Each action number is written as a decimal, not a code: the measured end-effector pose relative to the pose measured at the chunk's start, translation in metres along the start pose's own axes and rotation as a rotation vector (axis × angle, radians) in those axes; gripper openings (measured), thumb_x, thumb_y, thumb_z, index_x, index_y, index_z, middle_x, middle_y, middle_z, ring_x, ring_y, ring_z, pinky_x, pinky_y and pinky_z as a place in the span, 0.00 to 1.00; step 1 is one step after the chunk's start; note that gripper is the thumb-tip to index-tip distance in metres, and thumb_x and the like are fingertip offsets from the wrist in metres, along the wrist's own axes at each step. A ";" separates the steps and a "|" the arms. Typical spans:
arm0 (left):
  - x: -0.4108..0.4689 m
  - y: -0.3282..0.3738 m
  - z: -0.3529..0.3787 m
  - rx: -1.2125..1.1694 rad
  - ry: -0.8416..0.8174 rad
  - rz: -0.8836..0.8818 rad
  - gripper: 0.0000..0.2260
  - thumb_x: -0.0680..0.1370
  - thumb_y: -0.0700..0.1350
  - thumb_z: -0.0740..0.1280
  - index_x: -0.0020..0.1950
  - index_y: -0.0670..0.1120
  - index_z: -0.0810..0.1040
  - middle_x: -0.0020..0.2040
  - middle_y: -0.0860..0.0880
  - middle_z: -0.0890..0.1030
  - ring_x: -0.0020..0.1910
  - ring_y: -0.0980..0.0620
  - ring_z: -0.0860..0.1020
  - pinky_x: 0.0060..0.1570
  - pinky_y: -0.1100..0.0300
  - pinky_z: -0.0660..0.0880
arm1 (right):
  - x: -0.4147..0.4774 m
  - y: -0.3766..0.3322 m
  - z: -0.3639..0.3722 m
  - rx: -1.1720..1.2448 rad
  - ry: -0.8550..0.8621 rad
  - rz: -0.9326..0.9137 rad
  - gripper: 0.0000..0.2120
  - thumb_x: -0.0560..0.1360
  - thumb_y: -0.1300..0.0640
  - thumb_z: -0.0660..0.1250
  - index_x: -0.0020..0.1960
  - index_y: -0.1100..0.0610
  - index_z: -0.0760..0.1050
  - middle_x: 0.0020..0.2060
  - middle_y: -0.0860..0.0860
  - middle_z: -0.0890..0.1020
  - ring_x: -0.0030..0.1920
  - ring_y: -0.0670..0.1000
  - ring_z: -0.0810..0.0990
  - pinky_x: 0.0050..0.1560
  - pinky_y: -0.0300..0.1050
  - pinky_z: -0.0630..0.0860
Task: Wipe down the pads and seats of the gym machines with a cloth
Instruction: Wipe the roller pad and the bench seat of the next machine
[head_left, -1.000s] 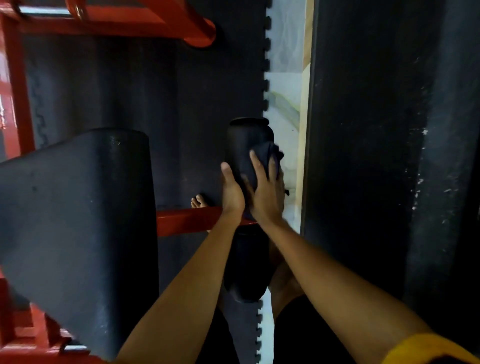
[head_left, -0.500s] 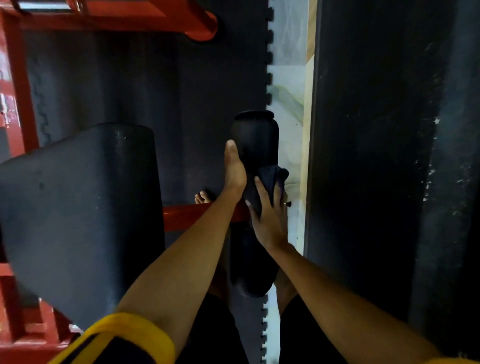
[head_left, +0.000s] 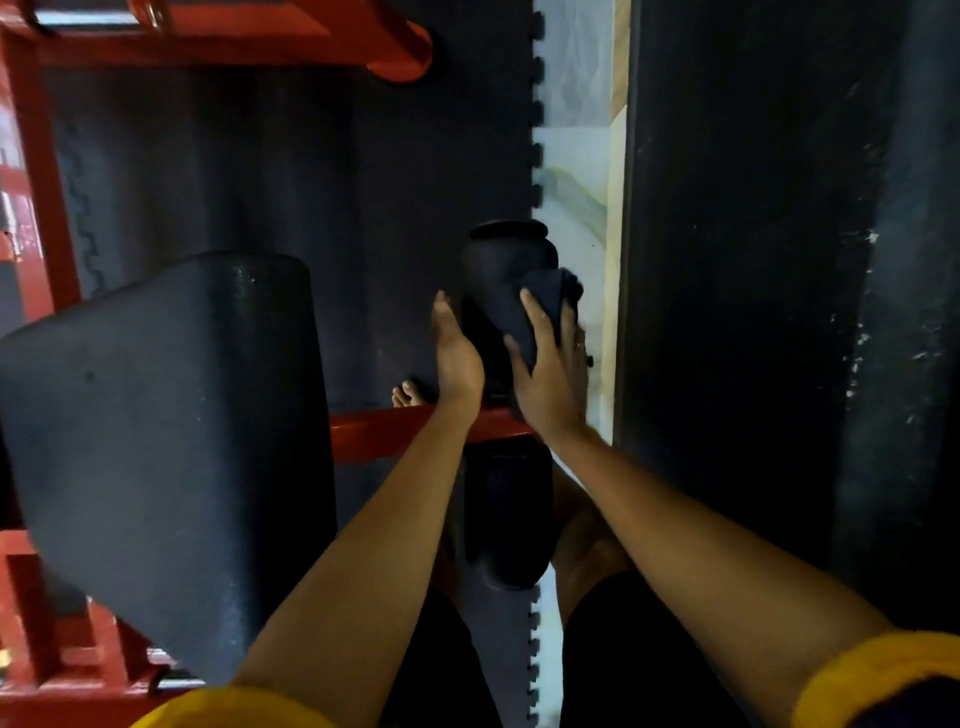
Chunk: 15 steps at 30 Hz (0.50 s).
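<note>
Dim, grainy, wide-angle view; dark surfaces swallow detail, lower-left corner blurs, pale floor strip (head_left: 576, 171) brightest.

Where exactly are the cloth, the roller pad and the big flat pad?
cloth (head_left: 556, 291): head view, its bunched upper part.
roller pad (head_left: 498, 254): head view, its upper end.
big flat pad (head_left: 171, 441): head view, middle of its top face.
</note>
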<state>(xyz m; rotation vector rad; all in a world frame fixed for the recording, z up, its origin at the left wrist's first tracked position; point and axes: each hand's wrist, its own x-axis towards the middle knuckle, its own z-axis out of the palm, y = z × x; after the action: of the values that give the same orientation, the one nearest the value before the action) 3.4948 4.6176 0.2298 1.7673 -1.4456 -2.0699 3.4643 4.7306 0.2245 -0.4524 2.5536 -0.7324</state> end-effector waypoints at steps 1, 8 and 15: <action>0.007 -0.001 -0.002 -0.030 0.010 -0.089 0.28 0.85 0.62 0.47 0.81 0.49 0.59 0.79 0.51 0.63 0.78 0.53 0.61 0.77 0.59 0.54 | -0.020 0.006 0.003 -0.001 -0.026 -0.010 0.28 0.83 0.41 0.57 0.81 0.42 0.57 0.81 0.58 0.57 0.77 0.64 0.63 0.69 0.62 0.69; -0.016 -0.007 0.009 -0.037 -0.089 -0.110 0.30 0.84 0.63 0.49 0.77 0.44 0.68 0.72 0.49 0.74 0.71 0.54 0.72 0.74 0.57 0.65 | -0.020 0.005 -0.001 0.017 -0.085 0.021 0.28 0.82 0.45 0.60 0.81 0.39 0.56 0.81 0.59 0.56 0.76 0.67 0.62 0.70 0.67 0.69; -0.028 -0.005 0.002 0.154 -0.006 0.118 0.24 0.87 0.57 0.48 0.81 0.49 0.61 0.79 0.51 0.64 0.75 0.59 0.63 0.73 0.65 0.59 | 0.059 -0.017 -0.006 0.009 0.023 0.055 0.27 0.83 0.39 0.52 0.81 0.43 0.60 0.81 0.56 0.58 0.77 0.63 0.62 0.74 0.61 0.64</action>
<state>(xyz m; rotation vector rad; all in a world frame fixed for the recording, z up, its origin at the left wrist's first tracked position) 3.5048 4.6379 0.2471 1.6808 -1.7082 -1.9569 3.4140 4.6948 0.2193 -0.3713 2.5723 -0.7328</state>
